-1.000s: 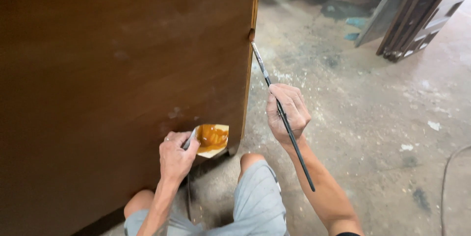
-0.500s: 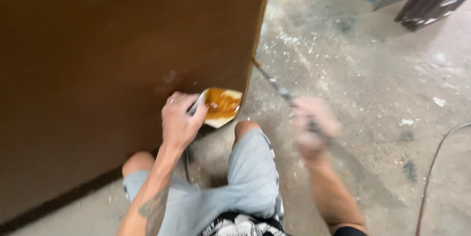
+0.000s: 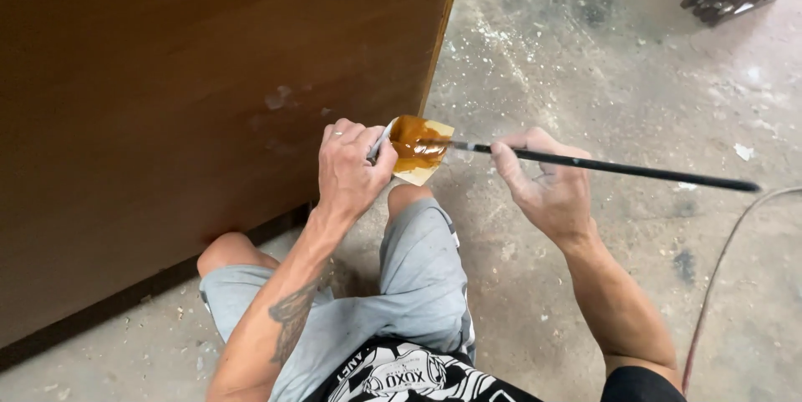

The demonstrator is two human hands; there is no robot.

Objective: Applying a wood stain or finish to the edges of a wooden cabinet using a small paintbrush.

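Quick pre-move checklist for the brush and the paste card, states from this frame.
1. Left hand grips the small card of brown paste: ok.
2. Right hand pinches the long thin brush: ok.
3. Brush tip reaches into the paste: ok.
4. Tip loaded enough: cannot tell.
5. Pale chipped spots on the brown panel uncovered and close by: ok.
6. Cable on the floor apart from the right arm: ok.

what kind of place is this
Probably a furniture or woodwork workshop. A large brown wooden panel stands on a dusty, paint-flecked concrete floor. The right hand dips a long thin brush into brown filler on a card in the left hand.
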